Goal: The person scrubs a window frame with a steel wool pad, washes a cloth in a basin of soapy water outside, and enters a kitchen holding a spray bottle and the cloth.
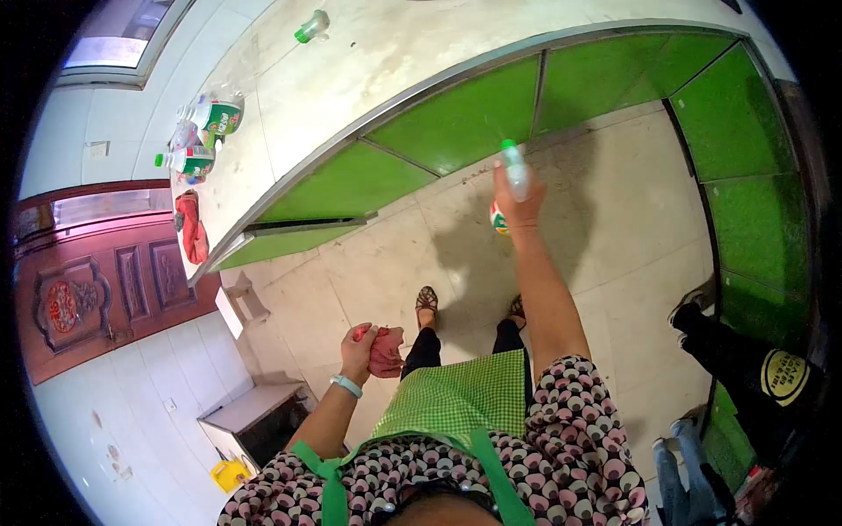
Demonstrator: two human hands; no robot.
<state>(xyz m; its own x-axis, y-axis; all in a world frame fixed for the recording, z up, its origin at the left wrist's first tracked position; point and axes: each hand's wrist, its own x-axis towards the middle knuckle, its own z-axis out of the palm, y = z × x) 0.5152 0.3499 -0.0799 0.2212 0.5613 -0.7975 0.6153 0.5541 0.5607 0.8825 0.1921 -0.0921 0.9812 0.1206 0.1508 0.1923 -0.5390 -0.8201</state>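
My right hand [524, 203] is stretched forward, wrapped round a spray bottle [516, 175] with a green nozzle and a clear upper part. Part of its coloured label shows below my fingers, and the rest is covered. The nozzle points toward the green cabinet doors [465, 110] under the counter, apart from them. Lower and to the left, my left hand [357, 352] is closed on a crumpled red cloth [386, 352], which hangs beside my leg.
On the counter [351, 96] stand green-labelled bottles [219, 116], a red cloth [191, 230] and a small clear piece with a green end [313, 26]. A low cabinet [254, 408] sits left. Other people's legs [688, 478] show at right beside more green doors [754, 210].
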